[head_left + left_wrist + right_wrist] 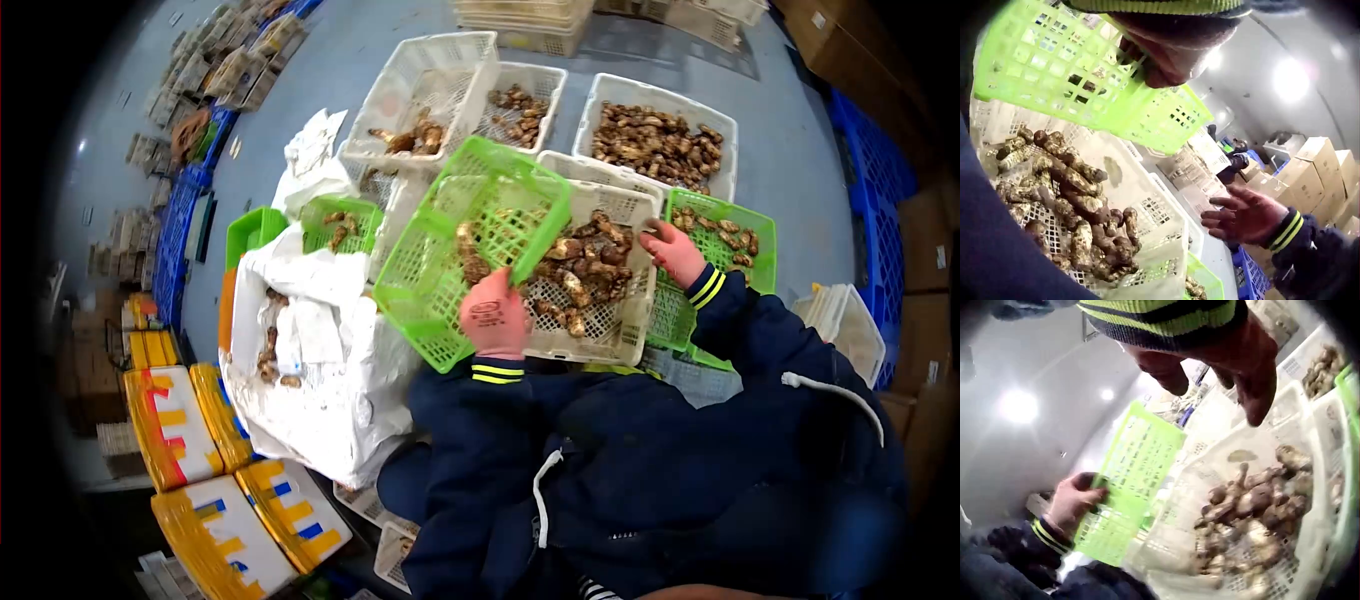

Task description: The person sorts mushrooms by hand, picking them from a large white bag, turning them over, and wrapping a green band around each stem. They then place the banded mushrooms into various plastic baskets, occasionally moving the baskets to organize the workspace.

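In the head view, my gloved left hand (495, 315) grips the near edge of a green plastic basket (408, 262), tilted over other baskets. One thick-stemmed mushroom (470, 250) shows inside it. Beside it sits a white mesh crate (592, 352) with a heap of brown, soil-flecked mushrooms (590, 262). My gloved right hand (673, 252) hovers by that crate's right rim, holding nothing. The left wrist view shows the right hand (1244, 215) with fingers spread and apart from the heap. In the right wrist view, the left hand (1072, 503) pinches the green basket's rim.
A green basket (765, 270) with several mushrooms adjoins on the right. White crates (735, 150) of mushrooms stand behind. A white-lined box (330, 400) is at left. Taped foam boxes (185, 425) lie lower left; blue pallets (880, 240) and cartons (925, 240) line the right.
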